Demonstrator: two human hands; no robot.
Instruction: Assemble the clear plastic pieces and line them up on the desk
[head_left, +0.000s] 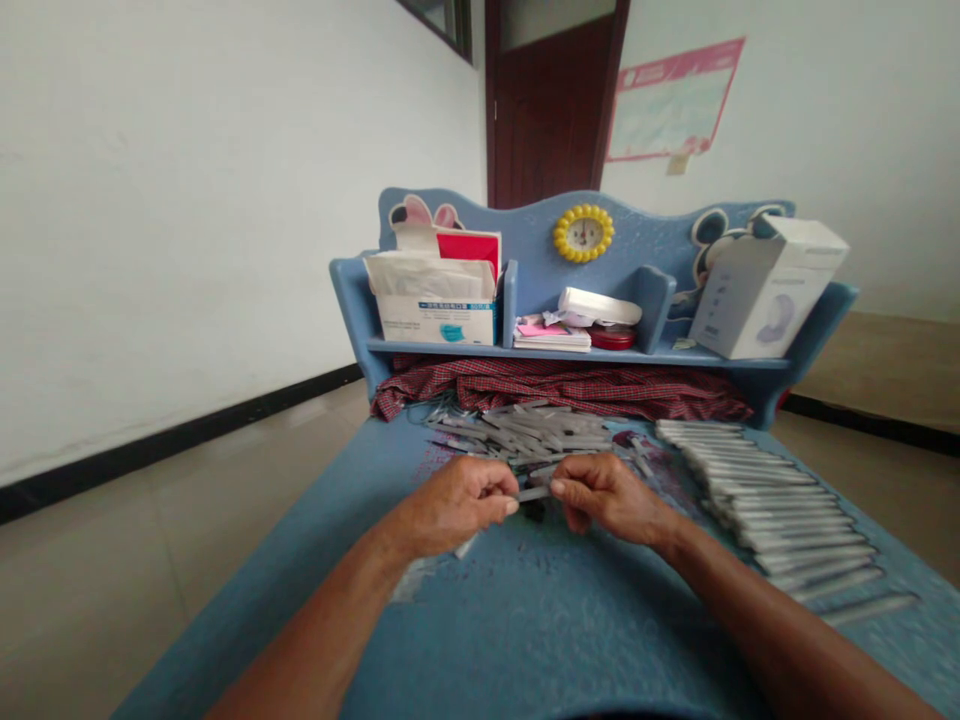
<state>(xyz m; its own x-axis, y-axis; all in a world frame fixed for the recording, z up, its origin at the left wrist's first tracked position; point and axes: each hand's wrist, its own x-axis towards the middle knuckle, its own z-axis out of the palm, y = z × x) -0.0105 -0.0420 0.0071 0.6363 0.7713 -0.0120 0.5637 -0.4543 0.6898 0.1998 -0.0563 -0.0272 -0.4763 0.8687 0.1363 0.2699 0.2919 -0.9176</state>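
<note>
Between my two hands is a short, pale grey, pen-like tube (pixel 534 493), held level just above the blue desk. My left hand (pixel 466 500) pinches its left end between thumb and fingers. On the other end, the thumb and fingers of my right hand (pixel 606 497) are closed. Right behind the hands lies a loose pile of similar grey tubes (pixel 544 430). To the right, several slim pen-like sticks (pixel 787 510) lie side by side in a long stack. A small dark object (pixel 534 511) shows below the held tube, too blurred to name.
The blue desk (pixel 517 630) carries a raised shelf with a mask box (pixel 439 318), a white carton (pixel 769 290), papers (pixel 551 341) and a red round tin (pixel 613 338). Checkered cloth (pixel 562 388) lies under the shelf. Clear plastic (pixel 412 580) sits near my left wrist.
</note>
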